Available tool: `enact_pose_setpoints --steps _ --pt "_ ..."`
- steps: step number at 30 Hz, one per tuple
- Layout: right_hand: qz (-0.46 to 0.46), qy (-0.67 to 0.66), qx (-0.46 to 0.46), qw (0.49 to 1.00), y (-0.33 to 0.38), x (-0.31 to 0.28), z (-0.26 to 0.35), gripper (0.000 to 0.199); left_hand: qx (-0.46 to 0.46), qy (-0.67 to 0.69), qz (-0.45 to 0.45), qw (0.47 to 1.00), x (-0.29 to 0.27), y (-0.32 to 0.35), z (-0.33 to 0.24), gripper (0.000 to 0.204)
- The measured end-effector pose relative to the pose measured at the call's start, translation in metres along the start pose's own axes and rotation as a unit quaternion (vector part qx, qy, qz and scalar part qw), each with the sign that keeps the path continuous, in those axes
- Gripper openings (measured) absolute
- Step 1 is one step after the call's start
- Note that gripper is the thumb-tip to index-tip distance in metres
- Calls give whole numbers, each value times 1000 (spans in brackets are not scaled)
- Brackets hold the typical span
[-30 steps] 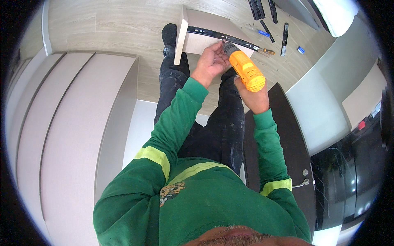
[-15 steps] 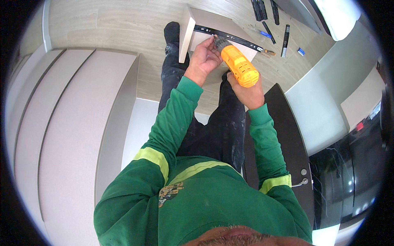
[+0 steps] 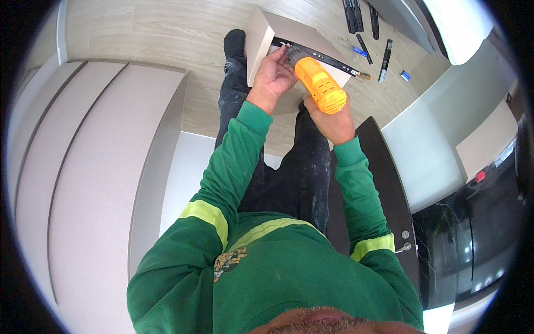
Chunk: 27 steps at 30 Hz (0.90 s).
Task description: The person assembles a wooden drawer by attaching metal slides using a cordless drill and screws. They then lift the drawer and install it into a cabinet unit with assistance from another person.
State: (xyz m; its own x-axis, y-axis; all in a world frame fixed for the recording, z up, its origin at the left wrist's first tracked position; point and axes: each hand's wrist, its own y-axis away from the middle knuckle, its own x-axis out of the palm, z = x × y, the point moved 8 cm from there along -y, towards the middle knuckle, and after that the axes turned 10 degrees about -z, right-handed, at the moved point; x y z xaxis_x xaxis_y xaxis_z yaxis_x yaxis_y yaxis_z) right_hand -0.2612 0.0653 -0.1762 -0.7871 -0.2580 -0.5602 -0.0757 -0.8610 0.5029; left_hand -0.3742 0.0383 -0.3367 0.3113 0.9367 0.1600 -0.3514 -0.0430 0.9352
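Note:
In my right hand (image 3: 334,123) is a yellow cordless drill (image 3: 320,84), gripped by its handle, its dark chuck pointing up and left. The chuck's front end meets a black drawer slide (image 3: 334,62), which lies along a pale wooden drawer or box (image 3: 295,29). My left hand (image 3: 272,80) is beside the chuck, thumb and forefinger pinched at the drill's tip against the slide. Whatever sits between those fingertips is too small to make out. The other left fingers are loosely curled.
On the floor at upper right lie several black slides (image 3: 353,15), a blue-handled tool (image 3: 359,51), a small blue item (image 3: 405,75) and an orange-handled screwdriver (image 3: 364,75). A panelled cabinet front (image 3: 105,167) stands left. A dark door (image 3: 384,183) is at right.
Both hands and the drill have shifted slightly up and left, bringing the drill's tip closer to the slide's left end. The pale box sits a little further right in view.

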Motion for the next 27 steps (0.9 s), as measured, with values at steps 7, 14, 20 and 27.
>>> enact_pose_setpoints --steps 7,14,20,27 --pt "1 32 6 999 -5 -1 10 25 -6 0 -6 1000 -2 -4 0 24" --pt "6 61 2 998 -16 1 26 32 111 -208 -26 972 -11 43 -6 27" --pt "5 66 26 997 -13 0 26 31 571 -577 -88 577 10 142 -82 35" --pt "28 124 10 992 -18 6 24 32 595 -629 -48 497 6 125 -87 43"
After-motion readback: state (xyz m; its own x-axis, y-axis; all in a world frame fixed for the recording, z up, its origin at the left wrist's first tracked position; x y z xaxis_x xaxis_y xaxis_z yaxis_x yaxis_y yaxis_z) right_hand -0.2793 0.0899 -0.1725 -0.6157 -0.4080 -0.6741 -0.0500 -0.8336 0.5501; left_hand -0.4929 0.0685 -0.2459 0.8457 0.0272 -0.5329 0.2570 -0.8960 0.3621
